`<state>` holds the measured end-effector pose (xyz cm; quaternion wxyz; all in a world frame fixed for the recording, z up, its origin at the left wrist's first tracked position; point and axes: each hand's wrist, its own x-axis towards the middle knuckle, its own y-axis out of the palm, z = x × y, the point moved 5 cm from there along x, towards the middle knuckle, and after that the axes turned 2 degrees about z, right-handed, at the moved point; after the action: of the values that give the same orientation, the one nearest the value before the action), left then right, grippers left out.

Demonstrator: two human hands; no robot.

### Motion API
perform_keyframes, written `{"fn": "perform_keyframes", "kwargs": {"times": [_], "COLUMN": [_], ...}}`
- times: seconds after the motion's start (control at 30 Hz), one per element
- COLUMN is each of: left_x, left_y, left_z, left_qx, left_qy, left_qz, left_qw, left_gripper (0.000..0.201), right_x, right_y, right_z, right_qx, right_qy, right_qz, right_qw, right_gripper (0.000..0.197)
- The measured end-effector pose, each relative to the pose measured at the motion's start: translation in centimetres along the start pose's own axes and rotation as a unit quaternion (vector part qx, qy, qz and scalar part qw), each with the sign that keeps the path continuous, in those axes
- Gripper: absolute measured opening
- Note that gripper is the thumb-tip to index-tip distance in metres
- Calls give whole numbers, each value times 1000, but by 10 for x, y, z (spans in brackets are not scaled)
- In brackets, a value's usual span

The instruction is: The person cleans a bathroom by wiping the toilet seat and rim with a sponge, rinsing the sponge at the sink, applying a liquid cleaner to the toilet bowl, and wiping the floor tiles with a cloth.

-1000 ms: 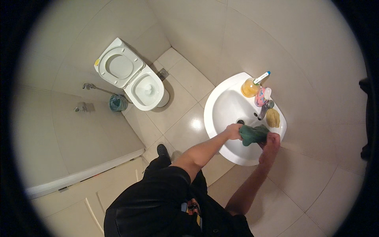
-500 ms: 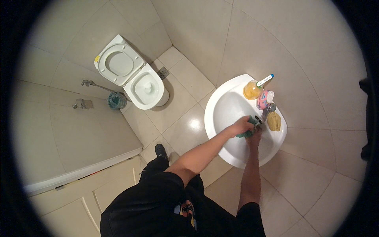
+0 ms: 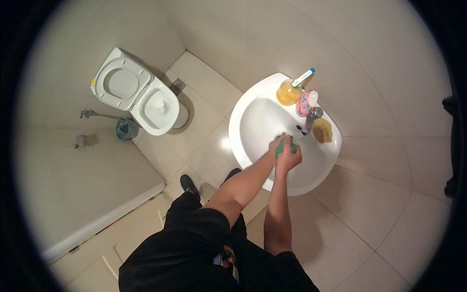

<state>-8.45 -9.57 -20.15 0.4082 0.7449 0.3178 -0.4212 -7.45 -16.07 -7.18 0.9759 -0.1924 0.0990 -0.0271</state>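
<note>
Over the bowl of a white pedestal sink [image 3: 253,126], seen from above, 2 bare hands meet around a small green cloth [image 3: 281,147]. The left hand [image 3: 275,144] and the right hand [image 3: 290,155] are pressed together with fingers curled, squeezing the wadded cloth between them, so only a sliver of green shows. They hold it directly above the basin, just below the spout of a chrome tap [image 3: 311,119], a spot where any drips would fall into the bowl rather than onto the floor; whether water is running cannot be told. Both forearms reach up from the 6 o'clock edge of the view and converge at the sink. Along the sink's back rim, between 12 and 2 o'clock from the hands, stand a yellow soap bottle [image 3: 288,92] with a white and blue pump, and a pink patterned bottle [image 3: 304,104] touching the tap; a tan sponge [image 3: 322,130] lies on the rim beside the tap, all within easy reach of the basin. Well apart, at 10 o'clock, a white toilet [image 3: 138,95] stands with its lid raised, and a small teal bin [image 3: 126,129] sits beside it on the pale tiled floor [image 3: 204,146].
</note>
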Motion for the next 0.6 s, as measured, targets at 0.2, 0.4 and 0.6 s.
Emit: {"fn": "perform_keyframes", "kwargs": {"times": [0.2,0.4,0.6], "left_x": [-44,-62,-66], "left_y": [20,-11,-15], "left_z": [-55,-106,-69], "left_qx": [356,586,509], "left_qy": [117,261,412], "left_qz": [92,-80,-178], "left_qw": [922,763,734], "left_gripper": [41,63,82], "right_x": [76,75,66], "right_y": [-9,-41,-21], "right_z": [-38,-34,-47], "right_qx": [-133,-208,-374], "right_qy": [-131,-283,-125], "right_qz": [31,28,147], "right_qw": [982,936,907], "right_gripper": [38,35,48]}}
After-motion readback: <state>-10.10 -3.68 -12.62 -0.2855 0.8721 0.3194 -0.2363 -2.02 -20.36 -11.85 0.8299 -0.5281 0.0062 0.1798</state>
